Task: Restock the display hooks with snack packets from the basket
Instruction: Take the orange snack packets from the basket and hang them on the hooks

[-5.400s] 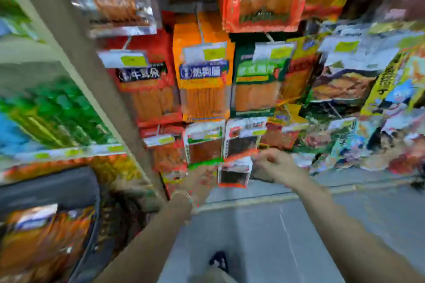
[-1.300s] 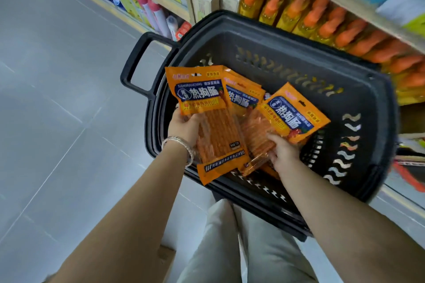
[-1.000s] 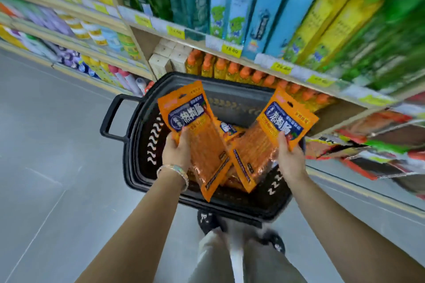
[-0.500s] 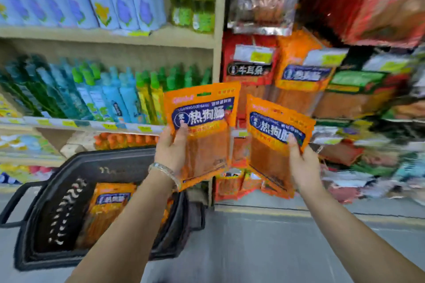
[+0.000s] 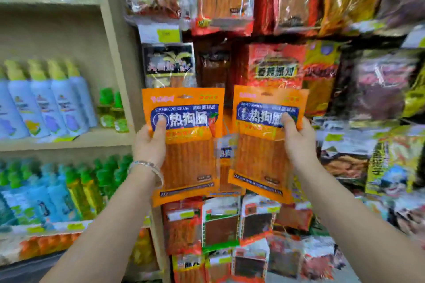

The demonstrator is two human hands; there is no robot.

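My left grip [image 5: 149, 145] is pinching one orange snack packet [image 5: 190, 163], right grip [image 5: 299, 145] pinching a second packet [image 5: 259, 158], thumbs [image 5: 159, 126] across the fronts. Held upright, tops free, I'd guess so the hang holes can meet a hook. Both sit in front of the hanging display [image 5: 273, 69], just past the right edge of the bottle shelf [image 5: 101, 138].

My left packet [image 5: 190, 163] and my right packet [image 5: 259, 156] are orange, each with a dark blue band of white letters. My bracelet [image 5: 145, 165] is silver. Bottles [image 5: 46, 108] at middle left are pale blue with yellow-green caps.
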